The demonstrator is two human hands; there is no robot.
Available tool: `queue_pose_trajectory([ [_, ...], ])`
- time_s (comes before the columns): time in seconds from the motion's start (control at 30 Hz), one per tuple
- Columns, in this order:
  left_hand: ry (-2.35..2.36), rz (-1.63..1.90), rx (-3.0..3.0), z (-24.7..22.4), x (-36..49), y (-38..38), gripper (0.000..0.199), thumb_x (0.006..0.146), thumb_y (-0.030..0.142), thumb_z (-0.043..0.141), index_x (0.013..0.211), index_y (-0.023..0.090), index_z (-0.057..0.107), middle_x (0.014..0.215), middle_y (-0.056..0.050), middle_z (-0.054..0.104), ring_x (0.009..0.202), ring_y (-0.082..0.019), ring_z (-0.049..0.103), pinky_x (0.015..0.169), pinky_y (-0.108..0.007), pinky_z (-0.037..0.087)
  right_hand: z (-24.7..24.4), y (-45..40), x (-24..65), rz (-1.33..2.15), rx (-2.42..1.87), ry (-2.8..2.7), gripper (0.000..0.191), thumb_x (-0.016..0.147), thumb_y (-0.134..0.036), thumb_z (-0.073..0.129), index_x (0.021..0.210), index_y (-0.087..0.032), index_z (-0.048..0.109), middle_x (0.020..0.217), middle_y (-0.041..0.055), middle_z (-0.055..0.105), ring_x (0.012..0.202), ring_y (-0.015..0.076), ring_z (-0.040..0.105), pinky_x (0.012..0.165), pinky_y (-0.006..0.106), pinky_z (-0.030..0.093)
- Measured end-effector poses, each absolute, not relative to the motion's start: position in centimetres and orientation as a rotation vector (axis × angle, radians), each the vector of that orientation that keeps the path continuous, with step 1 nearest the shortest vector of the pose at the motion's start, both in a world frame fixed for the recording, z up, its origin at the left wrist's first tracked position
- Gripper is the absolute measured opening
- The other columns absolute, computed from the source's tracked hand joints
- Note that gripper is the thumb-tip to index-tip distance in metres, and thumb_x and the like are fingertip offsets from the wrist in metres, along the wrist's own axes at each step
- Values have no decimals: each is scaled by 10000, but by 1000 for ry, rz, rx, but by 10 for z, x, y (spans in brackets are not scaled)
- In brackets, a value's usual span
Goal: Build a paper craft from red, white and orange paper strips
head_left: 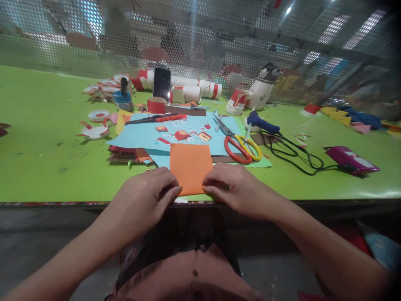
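Note:
Between my hands, close to the table's front edge, is a folded piece of orange paper point(191, 167). My left hand point(153, 188) pinches its lower left corner between thumb and fingers. At the lower right corner my right hand point(236, 188) grips it the same way. Behind it lie light blue sheets point(138, 133) with red and cream paper cut-outs point(182, 134) and scraps on them. Scissors with one red and one yellow handle point(241, 147) rest to the right, and a red-handled pair point(169, 118) lies farther back.
At right, a blue glue gun point(263, 123) has a black cord leading to a purple box point(352, 159). Paper cups point(237, 101), a white jug point(263, 90), a phone point(161, 82) and a blue bottle point(123, 100) stand at the back of the green table point(46, 154). Paper-strip pieces point(94, 132) lie left.

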State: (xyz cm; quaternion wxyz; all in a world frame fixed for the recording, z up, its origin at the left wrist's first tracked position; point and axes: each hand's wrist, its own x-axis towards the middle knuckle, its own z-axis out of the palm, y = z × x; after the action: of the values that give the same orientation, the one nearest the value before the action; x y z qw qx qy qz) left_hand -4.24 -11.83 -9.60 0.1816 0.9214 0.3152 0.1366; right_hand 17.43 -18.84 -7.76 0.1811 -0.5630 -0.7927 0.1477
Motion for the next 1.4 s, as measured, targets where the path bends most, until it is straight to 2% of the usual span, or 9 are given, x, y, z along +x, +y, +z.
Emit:
queue_pose_trajectory([
  [0.3, 878, 367, 2616, -96, -42, -118, 214, 911, 283, 439, 777, 182, 572, 752, -32, 582, 705, -176, 524, 602, -284, 311, -69, -193, 179, 495, -1682, -2158, 154, 857, -111, 548, 951, -148, 664, 902, 64, 690, 801, 166, 604, 669, 264, 424],
  [0.67, 895, 357, 2671, -97, -40, -117, 206, 908, 276, 440, 788, 179, 577, 732, -26, 576, 656, -171, 509, 580, -283, 294, -68, -192, 180, 541, -1777, -2160, 145, 838, -138, 555, 941, -172, 651, 811, 25, 647, 698, 132, 560, 596, 242, 380],
  [0.97, 867, 353, 2697, -95, -39, -116, 191, 896, 273, 445, 781, 190, 573, 737, -31, 591, 654, -182, 521, 569, -285, 309, -71, -192, 181, 548, -1801, -2076, 240, 805, -121, 606, 1037, -180, 630, 808, 7, 656, 683, 120, 574, 603, 231, 391],
  [1.23, 850, 374, 2742, -97, -42, -116, 199, 896, 296, 443, 779, 197, 569, 729, -25, 592, 640, -184, 520, 564, -288, 310, -66, -188, 182, 652, -1793, -2043, 192, 801, -131, 632, 986, -166, 668, 758, 2, 667, 650, 114, 600, 587, 221, 423],
  [1.4, 841, 382, 2746, -99, -43, -116, 203, 898, 307, 445, 778, 198, 566, 729, -24, 592, 644, -184, 524, 566, -289, 307, -61, -187, 184, 655, -1785, -2084, 188, 783, -98, 624, 944, -167, 691, 812, 19, 697, 692, 127, 632, 613, 223, 448],
])
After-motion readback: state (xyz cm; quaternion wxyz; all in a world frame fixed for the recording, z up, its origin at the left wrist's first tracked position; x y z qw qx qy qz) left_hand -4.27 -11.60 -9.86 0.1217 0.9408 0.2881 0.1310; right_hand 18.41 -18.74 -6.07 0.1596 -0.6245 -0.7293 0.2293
